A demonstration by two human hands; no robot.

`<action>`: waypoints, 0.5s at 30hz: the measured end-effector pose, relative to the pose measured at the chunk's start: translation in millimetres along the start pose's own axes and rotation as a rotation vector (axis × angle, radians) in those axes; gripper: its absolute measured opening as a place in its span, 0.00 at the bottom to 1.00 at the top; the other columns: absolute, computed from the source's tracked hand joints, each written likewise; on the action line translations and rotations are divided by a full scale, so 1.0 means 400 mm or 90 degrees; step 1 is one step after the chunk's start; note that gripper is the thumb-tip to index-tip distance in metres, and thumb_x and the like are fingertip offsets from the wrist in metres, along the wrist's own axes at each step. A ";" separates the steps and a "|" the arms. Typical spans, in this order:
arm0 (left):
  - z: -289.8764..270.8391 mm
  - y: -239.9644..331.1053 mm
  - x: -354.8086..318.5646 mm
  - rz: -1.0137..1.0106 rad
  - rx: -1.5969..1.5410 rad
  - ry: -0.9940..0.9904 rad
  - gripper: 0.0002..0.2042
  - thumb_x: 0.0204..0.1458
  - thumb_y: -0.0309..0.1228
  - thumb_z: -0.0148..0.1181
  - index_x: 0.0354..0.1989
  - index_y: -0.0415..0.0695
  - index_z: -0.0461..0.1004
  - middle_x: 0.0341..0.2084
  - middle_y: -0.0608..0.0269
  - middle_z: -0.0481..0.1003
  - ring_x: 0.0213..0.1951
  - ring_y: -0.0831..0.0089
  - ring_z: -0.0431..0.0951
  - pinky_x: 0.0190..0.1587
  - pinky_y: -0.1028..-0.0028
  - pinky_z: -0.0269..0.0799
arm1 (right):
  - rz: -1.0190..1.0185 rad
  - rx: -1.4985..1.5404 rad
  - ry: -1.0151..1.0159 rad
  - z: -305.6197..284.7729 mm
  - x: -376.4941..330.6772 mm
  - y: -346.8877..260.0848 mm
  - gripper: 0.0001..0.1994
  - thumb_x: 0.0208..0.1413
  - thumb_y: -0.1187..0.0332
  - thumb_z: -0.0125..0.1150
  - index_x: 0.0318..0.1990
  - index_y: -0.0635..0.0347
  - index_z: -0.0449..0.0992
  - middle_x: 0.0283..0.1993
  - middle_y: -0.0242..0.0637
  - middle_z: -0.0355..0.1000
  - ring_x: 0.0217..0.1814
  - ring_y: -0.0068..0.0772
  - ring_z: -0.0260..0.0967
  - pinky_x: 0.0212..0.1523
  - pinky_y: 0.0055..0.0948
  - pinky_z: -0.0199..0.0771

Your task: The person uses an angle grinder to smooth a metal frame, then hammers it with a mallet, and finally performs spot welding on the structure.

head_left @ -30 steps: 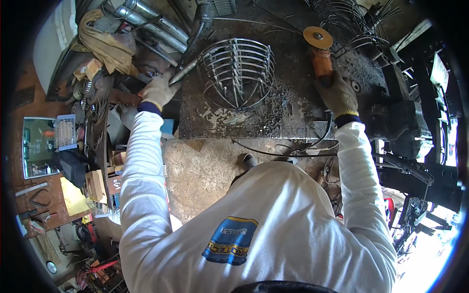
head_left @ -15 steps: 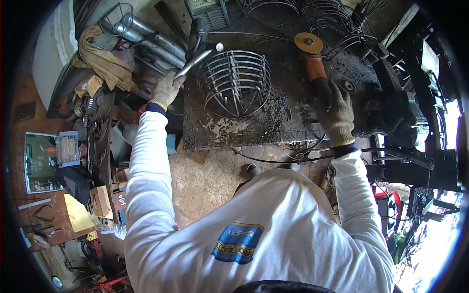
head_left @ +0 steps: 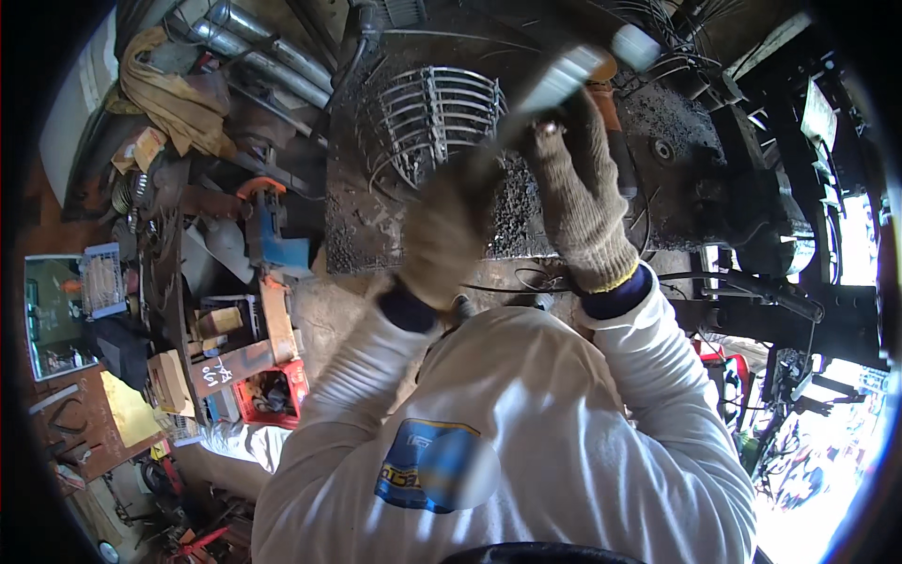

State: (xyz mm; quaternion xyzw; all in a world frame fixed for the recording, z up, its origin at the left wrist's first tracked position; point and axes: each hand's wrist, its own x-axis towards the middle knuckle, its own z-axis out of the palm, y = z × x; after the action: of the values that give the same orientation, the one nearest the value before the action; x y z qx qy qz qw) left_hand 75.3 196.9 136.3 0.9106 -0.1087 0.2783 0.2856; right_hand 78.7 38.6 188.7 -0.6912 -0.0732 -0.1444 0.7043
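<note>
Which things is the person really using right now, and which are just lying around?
In use:
- left hand, gloved and blurred, holding a grey bar-shaped tool
- right hand, gloved, on the angle grinder
- wire basket frame on the dark workbench

Lying about:
- blue power tool
- metal pipes
- tan cloth
- red crate

My two gloved hands are up close together, so I see little room between my left hand (head_left: 449,235) and my right hand (head_left: 581,202). The wire basket (head_left: 432,113) blocks the far left of the dark bench (head_left: 686,122). Pipes (head_left: 263,47) and a blue tool (head_left: 272,230) crowd the left. Wires (head_left: 526,282) cross the near edge.
</note>
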 end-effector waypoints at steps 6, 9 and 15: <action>-0.030 0.026 -0.081 0.198 -0.232 -0.104 0.19 0.58 0.34 0.66 0.55 0.38 0.74 0.42 0.51 0.80 0.40 0.54 0.81 0.44 0.59 0.77 | 0.256 0.033 0.014 -0.178 -0.012 0.037 0.10 0.71 0.62 0.52 0.50 0.58 0.72 0.31 0.29 0.73 0.24 0.18 0.67 0.24 0.22 0.68; -0.055 -0.160 -0.125 -0.069 -0.098 0.073 0.14 0.62 0.33 0.64 0.52 0.39 0.76 0.49 0.48 0.81 0.49 0.58 0.83 0.52 0.66 0.79 | 0.422 -0.126 -0.105 -0.211 -0.027 0.088 0.17 0.71 0.58 0.51 0.58 0.60 0.72 0.33 0.30 0.74 0.23 0.18 0.66 0.23 0.22 0.67; -0.016 -0.298 -0.111 -0.104 0.128 0.016 0.14 0.62 0.30 0.63 0.53 0.39 0.77 0.49 0.47 0.81 0.49 0.54 0.83 0.51 0.65 0.78 | 0.542 -0.109 -0.216 -0.198 0.008 0.187 0.19 0.70 0.59 0.52 0.59 0.62 0.73 0.34 0.31 0.75 0.27 0.20 0.70 0.27 0.25 0.71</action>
State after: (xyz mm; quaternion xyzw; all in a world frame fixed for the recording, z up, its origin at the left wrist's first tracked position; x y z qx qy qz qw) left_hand 78.6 299.5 60.6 0.9368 -0.0026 0.2749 0.2161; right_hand 96.8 -40.3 115.9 -0.7294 0.1150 0.2667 0.6194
